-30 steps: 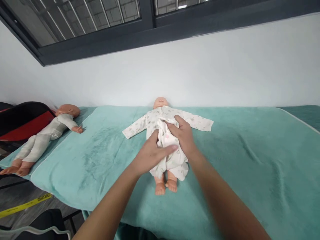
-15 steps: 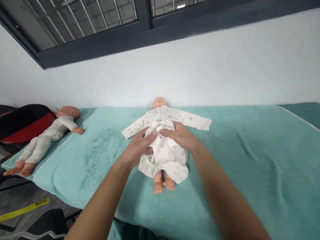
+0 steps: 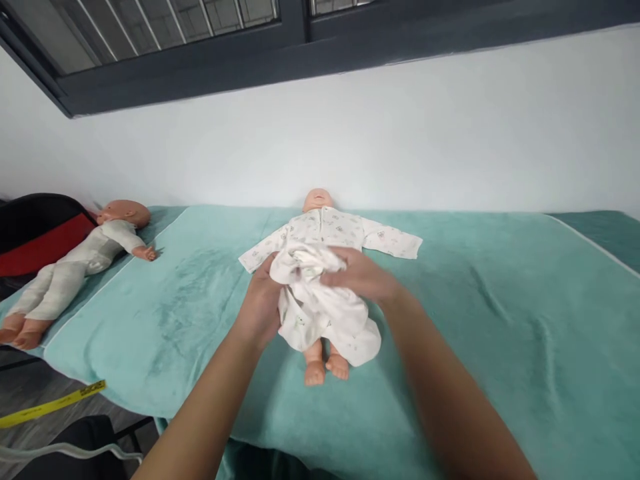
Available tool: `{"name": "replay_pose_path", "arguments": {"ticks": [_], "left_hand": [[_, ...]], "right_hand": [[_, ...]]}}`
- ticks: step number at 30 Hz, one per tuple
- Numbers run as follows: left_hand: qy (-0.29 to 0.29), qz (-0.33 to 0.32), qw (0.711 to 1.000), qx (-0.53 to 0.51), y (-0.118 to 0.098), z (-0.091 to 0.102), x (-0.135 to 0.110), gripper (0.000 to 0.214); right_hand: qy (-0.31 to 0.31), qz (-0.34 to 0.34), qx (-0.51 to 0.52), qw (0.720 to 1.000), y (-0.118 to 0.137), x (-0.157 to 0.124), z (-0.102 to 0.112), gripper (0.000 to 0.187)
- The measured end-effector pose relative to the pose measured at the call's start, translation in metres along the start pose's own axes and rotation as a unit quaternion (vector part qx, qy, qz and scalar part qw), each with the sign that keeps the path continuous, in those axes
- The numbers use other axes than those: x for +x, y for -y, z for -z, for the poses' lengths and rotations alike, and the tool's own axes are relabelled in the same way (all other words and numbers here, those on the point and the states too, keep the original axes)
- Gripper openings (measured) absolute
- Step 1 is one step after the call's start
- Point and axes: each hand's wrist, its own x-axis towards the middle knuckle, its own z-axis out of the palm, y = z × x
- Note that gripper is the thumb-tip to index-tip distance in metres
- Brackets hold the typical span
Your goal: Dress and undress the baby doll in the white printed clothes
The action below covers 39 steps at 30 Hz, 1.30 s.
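A baby doll lies on its back on a teal blanket, head toward the wall, bare feet toward me. It wears a white printed romper with the sleeves spread out flat. My left hand grips the bunched romper cloth at the doll's left side of the waist. My right hand is closed on the same bunched cloth from the right. The cloth is gathered up between both hands over the doll's belly.
A second doll in a plain white suit lies at the blanket's left end, beside a black and red seat. A white wall and dark window frame stand behind. Yellow floor tape shows at the lower left.
Both hands have shifted up the doll's body and bunched the romper's lower part higher over the belly. The left hand moved from the front of the cloth to its left side.
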Motion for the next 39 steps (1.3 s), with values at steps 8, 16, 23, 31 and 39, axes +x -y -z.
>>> {"name": "replay_pose_path", "arguments": {"ticks": [8,16,23,31,39], "left_hand": [[0.063,0.086,0.994,-0.009,0.01,0.009,0.007,0.045],[0.098,0.078,0.992,0.011,0.009,0.02,0.017,0.048],[0.02,0.058,0.995,-0.076,0.013,0.015,0.027,0.04],[0.157,0.126,0.98,-0.007,0.005,0.02,-0.003,0.052],[0.004,-0.012,0.999,-0.035,-0.022,-0.001,-0.001,0.036]], "right_hand": [[-0.075,-0.007,0.043,0.996,-0.013,0.0,-0.004,0.045],[-0.161,-0.008,0.128,0.979,-0.022,0.009,-0.012,0.051],[0.04,-0.085,0.048,0.994,-0.023,0.002,-0.01,0.046],[-0.144,0.032,0.24,0.96,-0.026,0.01,-0.022,0.053],[0.147,-0.052,0.103,0.982,-0.01,-0.008,-0.017,0.047]]}}
